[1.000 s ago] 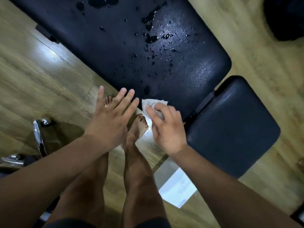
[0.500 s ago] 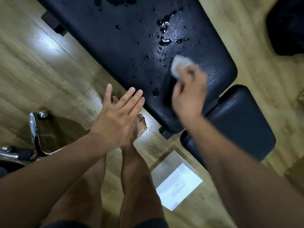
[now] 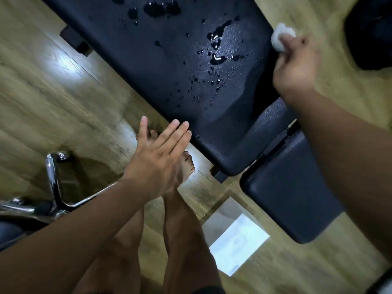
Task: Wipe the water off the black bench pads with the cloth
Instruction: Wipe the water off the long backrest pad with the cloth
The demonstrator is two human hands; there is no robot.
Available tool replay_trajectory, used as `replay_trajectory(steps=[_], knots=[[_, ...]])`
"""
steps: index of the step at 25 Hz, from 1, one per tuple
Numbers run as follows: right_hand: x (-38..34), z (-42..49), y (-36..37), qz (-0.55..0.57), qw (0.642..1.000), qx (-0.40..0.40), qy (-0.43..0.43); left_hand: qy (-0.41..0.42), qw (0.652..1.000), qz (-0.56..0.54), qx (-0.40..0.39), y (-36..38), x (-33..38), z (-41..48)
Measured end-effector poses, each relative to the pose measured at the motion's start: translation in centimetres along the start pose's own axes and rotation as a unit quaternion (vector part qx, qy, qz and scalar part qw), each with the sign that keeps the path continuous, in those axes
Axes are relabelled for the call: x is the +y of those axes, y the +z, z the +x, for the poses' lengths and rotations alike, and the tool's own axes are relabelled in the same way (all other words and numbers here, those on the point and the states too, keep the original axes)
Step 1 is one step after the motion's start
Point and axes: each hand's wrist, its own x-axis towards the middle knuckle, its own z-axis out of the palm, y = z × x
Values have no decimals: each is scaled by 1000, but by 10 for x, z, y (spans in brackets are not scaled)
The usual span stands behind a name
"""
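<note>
I find my right hand [image 3: 297, 68] gripping the small crumpled white cloth [image 3: 282, 35] at the far long edge of the long black vinyl bench pad [image 3: 159, 81]. My left hand [image 3: 157, 160] hangs flat by the pad's near edge, fingers straight, holding nothing. Pooled water drops [image 3: 217, 55] lie mid-pad. The wiping step is in hand, with little done. Next, I judge, comes a pressed pass back across those pools.

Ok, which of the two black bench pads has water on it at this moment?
The long pad, upper in view: puddles and droplets sit across it. The short pad beside it shows no visible drops.
</note>
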Motion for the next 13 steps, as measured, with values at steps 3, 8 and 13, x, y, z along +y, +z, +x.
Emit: replay_trajectory(steps=[3, 8, 13], knots=[[-47, -64, 21, -33, 999, 7, 35, -95, 992, -73, 44, -13, -1, 1], [-86, -177, 30, 12, 970, -124, -207, -178, 982, -57, 20, -25, -34, 11], [-31, -50, 6, -18, 996, -17, -83, -169, 984, -48, -32, -21, -45, 13]])
